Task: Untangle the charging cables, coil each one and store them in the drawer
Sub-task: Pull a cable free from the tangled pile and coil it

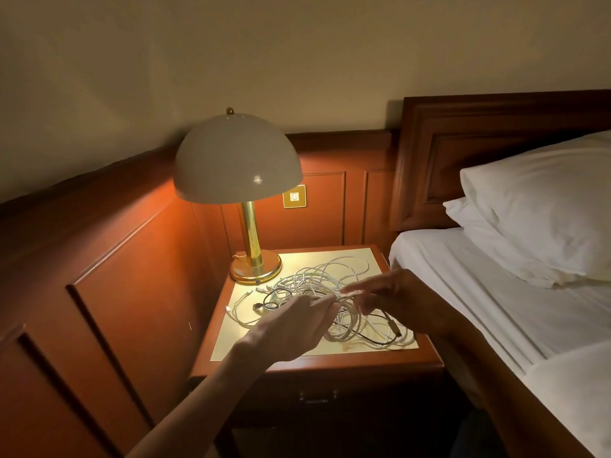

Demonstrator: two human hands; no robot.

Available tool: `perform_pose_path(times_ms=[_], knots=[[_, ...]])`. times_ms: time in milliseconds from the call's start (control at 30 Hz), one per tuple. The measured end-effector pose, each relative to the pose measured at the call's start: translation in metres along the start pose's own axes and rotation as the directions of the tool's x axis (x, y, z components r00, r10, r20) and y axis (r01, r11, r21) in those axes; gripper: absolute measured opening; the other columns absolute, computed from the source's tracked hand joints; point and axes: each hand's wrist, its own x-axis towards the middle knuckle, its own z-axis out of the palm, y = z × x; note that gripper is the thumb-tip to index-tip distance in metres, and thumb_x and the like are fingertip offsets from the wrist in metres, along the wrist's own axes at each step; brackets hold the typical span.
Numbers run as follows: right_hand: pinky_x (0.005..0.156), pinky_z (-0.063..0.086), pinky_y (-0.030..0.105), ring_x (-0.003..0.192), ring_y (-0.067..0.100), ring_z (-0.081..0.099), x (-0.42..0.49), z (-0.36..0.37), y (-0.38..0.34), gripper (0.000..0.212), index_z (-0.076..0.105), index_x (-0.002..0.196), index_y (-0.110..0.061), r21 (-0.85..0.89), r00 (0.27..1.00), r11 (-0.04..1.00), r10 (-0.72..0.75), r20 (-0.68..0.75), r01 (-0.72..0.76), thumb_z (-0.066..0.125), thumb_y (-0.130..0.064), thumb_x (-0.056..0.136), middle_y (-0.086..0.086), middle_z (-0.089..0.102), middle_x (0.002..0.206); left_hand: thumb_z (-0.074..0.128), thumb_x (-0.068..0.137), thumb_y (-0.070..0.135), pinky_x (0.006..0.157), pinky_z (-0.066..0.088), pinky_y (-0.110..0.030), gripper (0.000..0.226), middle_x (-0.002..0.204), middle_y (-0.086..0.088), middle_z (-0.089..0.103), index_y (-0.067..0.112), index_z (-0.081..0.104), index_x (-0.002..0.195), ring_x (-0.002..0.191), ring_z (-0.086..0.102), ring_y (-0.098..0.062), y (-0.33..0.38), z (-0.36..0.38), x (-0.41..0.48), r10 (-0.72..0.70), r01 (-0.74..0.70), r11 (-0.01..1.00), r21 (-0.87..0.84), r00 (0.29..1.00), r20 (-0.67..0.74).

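Bare forearms reach in from 7 and 4 o'clock. The left hand (pixel 291 325) pinches a thin white charging cable (pixel 344 337); the blurred right hand (pixel 390 299), fingers extended toward 9 o'clock, meets it.

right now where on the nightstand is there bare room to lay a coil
Bare: front-left corner of the nightstand, between cables and front edge. Middle and right crowded with cables; lamp fills back left.

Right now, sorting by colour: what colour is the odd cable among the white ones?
Black: the dark cable among the white cables, best in the head view.
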Motion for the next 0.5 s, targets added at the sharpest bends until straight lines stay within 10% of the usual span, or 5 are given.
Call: perform_pose_path(times_ms=[100,367,500], knots=[[0.081,0.058,0.025,0.084,0.017,0.074,0.002,0.001,-0.003,0.019,0.062,0.109,-0.014,0.063,0.998,0.998,0.012,-0.064,-0.008,0.064,-0.004,0.092,-0.005,0.078,0.087,0.043,0.105,0.025,0.058,0.038,-0.034,0.024,0.080,-0.008,0.061,0.006,0.050,0.118,0.067,0.047,-0.017,0.026,-0.027,0.007,-0.094,0.103,0.914,-0.392,0.995,0.043],[0.086,0.055,0.023,0.092,0.007,0.071,0.009,0.033,-0.002,0.019,0.076,0.091,-0.020,0.025,0.950,0.998,0.056,-0.308,-0.050,0.069,-0.002,0.089,-0.007,0.077,0.091,0.028,0.107,0.025,0.053,0.039,-0.033,0.029,0.064,0.007,0.047,0.013,0.053,0.100,0.052,0.045,-0.013,0.024,-0.029,0.020,-0.208,0.158,0.884,-0.440,0.976,-0.067],[0.085,0.059,0.029,0.096,0.015,0.072,0.009,0.033,-0.003,0.021,0.074,0.103,-0.008,0.409,0.918,0.871,0.362,-0.161,-0.272,0.054,-0.003,0.099,0.002,0.077,0.099,0.024,0.104,0.028,0.061,0.032,-0.022,0.044,0.073,0.010,0.049,0.001,0.051,0.125,0.063,0.038,-0.005,0.022,-0.031,0.023,-0.394,0.384,0.799,-0.462,0.916,0.079]])
